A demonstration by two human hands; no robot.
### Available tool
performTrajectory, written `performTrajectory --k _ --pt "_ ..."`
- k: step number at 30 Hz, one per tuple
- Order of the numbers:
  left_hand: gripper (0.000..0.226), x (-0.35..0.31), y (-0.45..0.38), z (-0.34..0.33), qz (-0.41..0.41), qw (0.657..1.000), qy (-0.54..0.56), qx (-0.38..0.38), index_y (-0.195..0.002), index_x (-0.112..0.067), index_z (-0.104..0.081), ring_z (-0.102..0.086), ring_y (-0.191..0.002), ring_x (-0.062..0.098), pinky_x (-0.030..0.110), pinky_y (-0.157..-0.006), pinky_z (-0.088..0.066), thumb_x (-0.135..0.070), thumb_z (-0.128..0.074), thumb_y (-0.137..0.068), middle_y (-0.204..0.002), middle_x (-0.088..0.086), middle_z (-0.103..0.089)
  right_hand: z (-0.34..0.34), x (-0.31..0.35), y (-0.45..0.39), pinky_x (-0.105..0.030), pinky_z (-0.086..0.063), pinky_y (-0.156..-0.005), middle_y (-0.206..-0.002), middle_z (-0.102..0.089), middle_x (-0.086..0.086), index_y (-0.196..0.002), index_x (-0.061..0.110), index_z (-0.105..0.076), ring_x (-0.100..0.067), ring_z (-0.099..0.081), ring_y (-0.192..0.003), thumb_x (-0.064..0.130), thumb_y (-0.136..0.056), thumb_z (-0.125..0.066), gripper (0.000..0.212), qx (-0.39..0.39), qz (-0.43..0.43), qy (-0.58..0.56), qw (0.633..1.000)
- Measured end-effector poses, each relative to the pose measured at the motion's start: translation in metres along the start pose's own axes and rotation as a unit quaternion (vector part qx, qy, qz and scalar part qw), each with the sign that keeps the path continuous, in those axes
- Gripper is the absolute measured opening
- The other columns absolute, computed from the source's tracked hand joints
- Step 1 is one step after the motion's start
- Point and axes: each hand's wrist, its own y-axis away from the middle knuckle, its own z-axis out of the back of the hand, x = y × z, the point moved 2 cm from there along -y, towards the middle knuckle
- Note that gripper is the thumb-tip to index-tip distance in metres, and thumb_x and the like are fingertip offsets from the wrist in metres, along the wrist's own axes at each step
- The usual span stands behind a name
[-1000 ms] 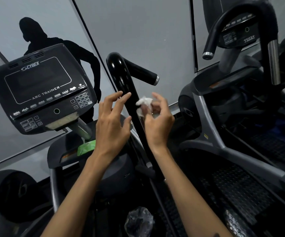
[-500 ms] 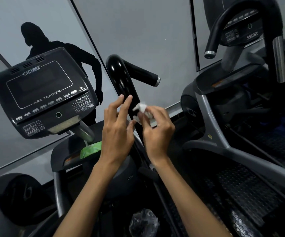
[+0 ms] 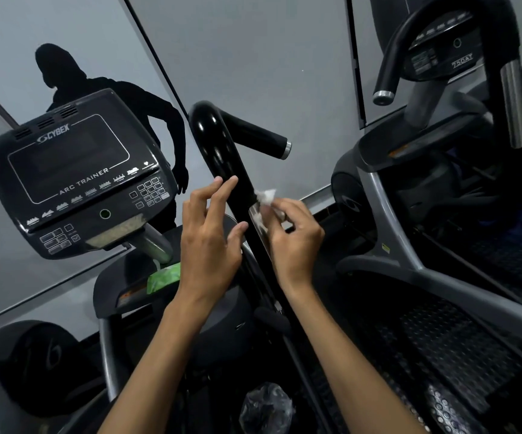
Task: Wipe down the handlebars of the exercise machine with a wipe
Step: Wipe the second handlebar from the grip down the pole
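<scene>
A glossy black handlebar point(image 3: 219, 148) rises through the middle of the view, bends at the top and ends in a grip with a silver cap at the right. My right hand point(image 3: 294, 239) pinches a small crumpled white wipe point(image 3: 264, 198) and presses it against the right side of the bar's shaft. My left hand point(image 3: 209, 233) hovers on the left side of the bar with fingers spread, its fingertips near the shaft, holding nothing.
The Cybex console point(image 3: 75, 180) stands at the left, with a green wipe packet point(image 3: 162, 277) on the tray below it. A second machine's handlebar point(image 3: 435, 39) and console fill the upper right. A clear plastic bag point(image 3: 266, 405) lies low in the middle. A mirror wall is behind.
My right hand slid the wipe down along the shaft and now presses it on the bar's right side. My left hand stayed open beside the bar, dropping slightly with it.
</scene>
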Motion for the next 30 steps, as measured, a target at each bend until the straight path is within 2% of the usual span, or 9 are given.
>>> performTrajectory --k 2,6,10,13,15,18,20,24,30 --pt "0.071 -0.001 0.0 -0.001 0.003 1.0 0.006 -0.002 -0.143 -0.013 -0.049 -0.043 -0.136 0.019 0.008 -0.111 -0.026 -0.001 -0.078 -0.08 -0.132 0.007 -0.046 -0.007 0.005 -0.013 -0.023 -0.054 -0.076 -0.092 -0.072 0.006 -0.098 0.007 -0.08 -0.01 -0.069 -0.083 0.015 -0.086 -0.08 0.014 0.008 -0.013 -0.024 1.0" --pt "0.07 -0.001 0.0 0.0 0.007 1.0 0.017 0.001 -0.144 -0.013 -0.049 -0.043 -0.138 0.017 0.011 -0.112 -0.028 0.001 -0.076 -0.081 -0.131 0.008 -0.046 -0.005 0.013 0.003 -0.025 -0.055 -0.09 -0.107 -0.072 0.006 -0.11 0.009 -0.077 -0.011 -0.069 -0.102 0.013 -0.09 -0.075 0.021 0.026 0.012 -0.027 0.999" --pt "0.069 -0.002 0.0 -0.001 0.012 1.0 0.027 0.0 -0.144 -0.012 -0.049 -0.041 -0.139 0.017 0.03 -0.113 -0.039 0.0 -0.076 -0.082 -0.131 0.007 -0.045 0.001 -0.009 0.004 -0.024 -0.049 -0.078 -0.091 -0.071 0.002 -0.095 0.015 -0.076 -0.004 -0.064 -0.083 0.019 -0.097 -0.068 0.01 0.075 -0.122 -0.044 0.989" --pt "0.07 -0.003 0.001 -0.003 0.014 0.999 0.037 0.001 -0.144 -0.011 -0.049 -0.042 -0.139 0.018 0.041 -0.111 -0.044 0.002 -0.076 -0.081 -0.131 0.009 -0.046 -0.008 0.0 -0.02 -0.019 -0.051 -0.081 -0.087 -0.074 0.01 -0.091 0.032 -0.073 -0.002 -0.068 -0.087 0.015 -0.099 -0.065 0.02 0.129 -0.182 -0.137 0.965" --pt "0.07 -0.002 0.001 -0.002 0.015 0.999 0.037 0.003 -0.144 -0.011 -0.048 -0.041 -0.139 0.017 0.038 -0.112 -0.042 0.002 -0.076 -0.081 -0.131 0.007 -0.045 -0.008 0.006 -0.022 -0.018 -0.053 -0.086 -0.096 -0.075 0.011 -0.103 0.031 -0.072 -0.003 -0.071 -0.099 0.011 -0.1 -0.063 0.022 0.145 -0.176 -0.181 0.957" --pt "0.07 0.0 0.001 -0.002 0.015 0.999 0.038 0.003 -0.144 -0.012 -0.048 -0.039 -0.138 0.012 0.036 -0.113 -0.041 0.0 -0.076 -0.081 -0.131 0.004 -0.043 -0.004 -0.004 -0.013 -0.031 -0.055 -0.097 -0.111 -0.076 -0.001 -0.117 0.017 -0.073 -0.014 -0.07 -0.11 0.014 -0.101 -0.061 0.02 0.158 -0.175 -0.188 0.953" --pt "0.071 -0.001 0.001 -0.003 0.015 0.999 0.042 0.003 -0.144 -0.012 -0.049 -0.04 -0.138 0.014 0.039 -0.112 -0.042 0.001 -0.077 -0.081 -0.131 0.005 -0.043 -0.007 -0.008 -0.017 -0.037 -0.055 -0.1 -0.111 -0.077 -0.005 -0.118 0.012 -0.073 -0.018 -0.071 -0.11 0.014 -0.102 -0.06 0.021 0.182 -0.216 -0.201 0.938" --pt "0.072 -0.001 0.001 -0.002 0.016 0.999 0.041 0.007 -0.145 -0.014 -0.048 -0.042 -0.137 0.019 0.044 -0.109 -0.045 -0.001 -0.077 -0.08 -0.131 0.005 -0.043 -0.018 0.003 -0.043 -0.032 -0.058 -0.093 -0.11 -0.076 -0.012 -0.113 0.007 -0.072 -0.023 -0.073 -0.106 0.004 -0.103 -0.054 0.021 0.237 -0.285 -0.278 0.886" --pt "0.072 -0.001 0.001 -0.001 0.022 0.999 0.042 0.009 -0.145 -0.015 -0.048 -0.038 -0.138 0.011 0.037 -0.112 -0.042 -0.002 -0.078 -0.081 -0.132 0.004 -0.042 -0.014 -0.016 -0.04 -0.032 -0.054 -0.082 -0.098 -0.072 -0.012 -0.102 0.011 -0.072 -0.022 -0.068 -0.089 0.01 -0.098 -0.062 0.011 0.249 -0.313 -0.275 0.874"
